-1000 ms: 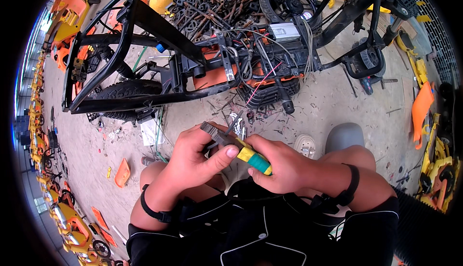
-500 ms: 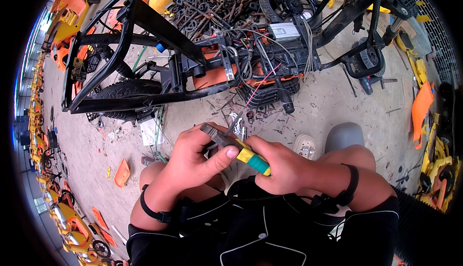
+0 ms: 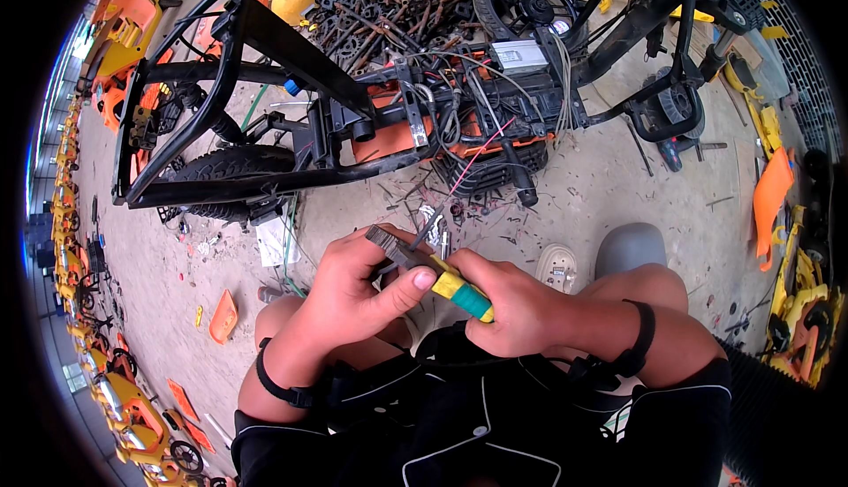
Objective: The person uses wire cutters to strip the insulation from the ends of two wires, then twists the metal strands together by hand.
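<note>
A pair of pliers (image 3: 461, 293) with yellow and green grips is held over my lap, its broad grey jaws pointing up and left. My right hand (image 3: 521, 310) is wrapped round the grips. At the head of the pliers, my left hand (image 3: 353, 288) is closed, with its thumb pressed against the metal near the pivot. A thin dark metal rod (image 3: 427, 227) sticks out past the jaws; its lower end is hidden behind the pliers and my left fingers. Ahead of both hands lies a black scooter frame (image 3: 291, 178) with exposed wiring.
A grey controller box (image 3: 521, 56) sits on the frame among cables. Behind it are a heap of rusty metal parts (image 3: 389, 1) and a wheel (image 3: 530, 8). A power tool (image 3: 673, 153) lies to the right. Orange and yellow panels, such as an orange one (image 3: 774, 200), line both sides.
</note>
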Available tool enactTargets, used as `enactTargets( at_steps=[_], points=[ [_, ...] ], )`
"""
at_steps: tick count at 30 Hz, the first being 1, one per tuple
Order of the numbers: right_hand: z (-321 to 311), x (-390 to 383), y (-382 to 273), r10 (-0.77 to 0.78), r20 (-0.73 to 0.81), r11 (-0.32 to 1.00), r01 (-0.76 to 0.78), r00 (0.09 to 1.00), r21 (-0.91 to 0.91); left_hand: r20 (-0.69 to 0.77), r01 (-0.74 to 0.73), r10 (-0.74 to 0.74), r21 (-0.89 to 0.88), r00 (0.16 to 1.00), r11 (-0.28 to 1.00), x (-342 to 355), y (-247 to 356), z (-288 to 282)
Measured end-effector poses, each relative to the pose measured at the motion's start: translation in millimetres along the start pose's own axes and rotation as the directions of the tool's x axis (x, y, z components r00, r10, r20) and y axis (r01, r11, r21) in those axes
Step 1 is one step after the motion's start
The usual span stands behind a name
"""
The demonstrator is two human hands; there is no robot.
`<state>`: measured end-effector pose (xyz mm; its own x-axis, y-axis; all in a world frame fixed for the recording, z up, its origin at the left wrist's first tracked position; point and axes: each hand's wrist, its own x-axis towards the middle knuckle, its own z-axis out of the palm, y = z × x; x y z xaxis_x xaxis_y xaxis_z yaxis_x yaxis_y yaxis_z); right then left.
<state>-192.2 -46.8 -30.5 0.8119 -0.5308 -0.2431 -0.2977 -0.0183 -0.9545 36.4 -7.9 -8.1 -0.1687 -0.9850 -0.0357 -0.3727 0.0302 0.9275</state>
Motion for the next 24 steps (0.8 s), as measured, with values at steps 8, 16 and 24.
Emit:
enactTargets(
  at_steps=[8,16,24],
  points=[
    [0.7,-0.3,-2.0,0.018,0.003,1.0,-0.018,1.0,0.0,0.001,-0.005,0.005,-0.008,1.0,1.0,-0.8,-0.6,0.2],
    [2.5,-0.7,1.3,-0.012,-0.01,1.0,0.012,1.0,-0.006,0.008,0.006,-0.006,-0.01,1.0,1.0,-0.5,-0.3,0.2],
    [2.7,-0.4,-0.2,-0.018,-0.023,1.0,0.018,1.0,-0.002,0.002,0.006,-0.006,-0.011,1.0,1.0,-0.9,0.3,0.8]
  ],
)
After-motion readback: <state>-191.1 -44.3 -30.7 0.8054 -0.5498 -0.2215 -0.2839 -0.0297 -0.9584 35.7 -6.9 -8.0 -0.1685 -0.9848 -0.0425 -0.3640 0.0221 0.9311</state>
